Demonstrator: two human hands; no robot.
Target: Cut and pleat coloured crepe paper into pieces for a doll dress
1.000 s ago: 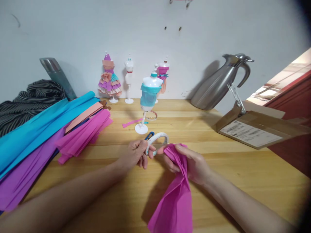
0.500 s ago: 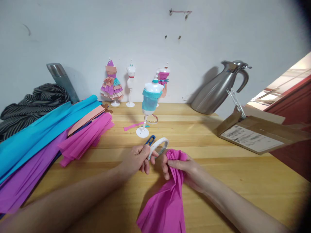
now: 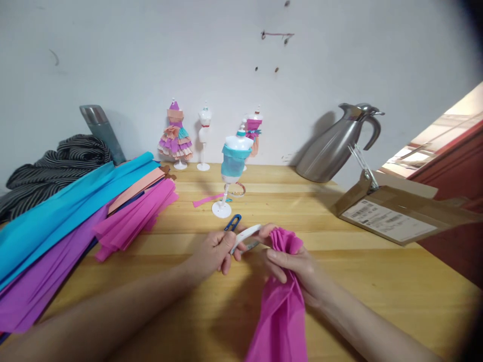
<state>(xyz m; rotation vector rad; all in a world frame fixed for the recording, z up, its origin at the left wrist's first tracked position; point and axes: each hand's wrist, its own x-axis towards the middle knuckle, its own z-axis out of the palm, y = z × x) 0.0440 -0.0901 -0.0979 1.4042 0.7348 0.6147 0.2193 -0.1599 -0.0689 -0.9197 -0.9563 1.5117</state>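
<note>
My left hand [image 3: 215, 255] is closed on a white roll of tape [image 3: 245, 235] and a blue-handled tool [image 3: 234, 221], whose working end is hidden in the fingers. In my right hand [image 3: 298, 267] is a sheet of pink crepe paper [image 3: 281, 322], gathered at the top and hanging down in folds. Fingers of the right hand reach to the far rim of the tape roll; whether they pinch the tape end I cannot tell. Just beyond both hands stands a small white dress form [image 3: 238, 143] wrapped in teal paper [image 3: 234, 161].
Folded blue [image 3: 86, 193], purple [image 3: 64, 256] and pink paper [image 3: 138, 221] lie at left. Behind are a striped cloth [image 3: 60, 158], a flask [image 3: 101, 130] and several small dress forms, one in a ruffled dress [image 3: 175, 136]. A steel jug [image 3: 332, 143] and cardboard box [image 3: 388, 213] stand right.
My right hand has shifted right with the pink paper, its fingers now reaching to the tape roll. The roll has tipped flatter in my left hand. The view has tilted up slightly.
</note>
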